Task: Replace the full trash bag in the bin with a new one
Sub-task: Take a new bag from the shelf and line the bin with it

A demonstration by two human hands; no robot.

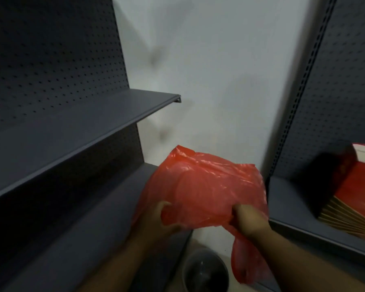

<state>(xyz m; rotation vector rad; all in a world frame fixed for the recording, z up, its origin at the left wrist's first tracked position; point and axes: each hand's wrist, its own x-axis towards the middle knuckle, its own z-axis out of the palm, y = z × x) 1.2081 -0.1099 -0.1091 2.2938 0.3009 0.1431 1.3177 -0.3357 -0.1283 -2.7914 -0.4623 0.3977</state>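
Red bag (202, 186) stretched between left hand (156, 220) and right hand (249, 222), each grip clenched on its edge; bin (204, 270) below.

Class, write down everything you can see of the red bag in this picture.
The red bag is thin, glossy, translucent plastic, crinkled and creased, and it looks empty. It is held up in the air in front of a white wall, between two dark shelf units. The left hand grips its lower left edge and the right hand grips its lower right. One loose part hangs down below the right hand, near the small dark bin on the floor. Only the hands visibly touch it.
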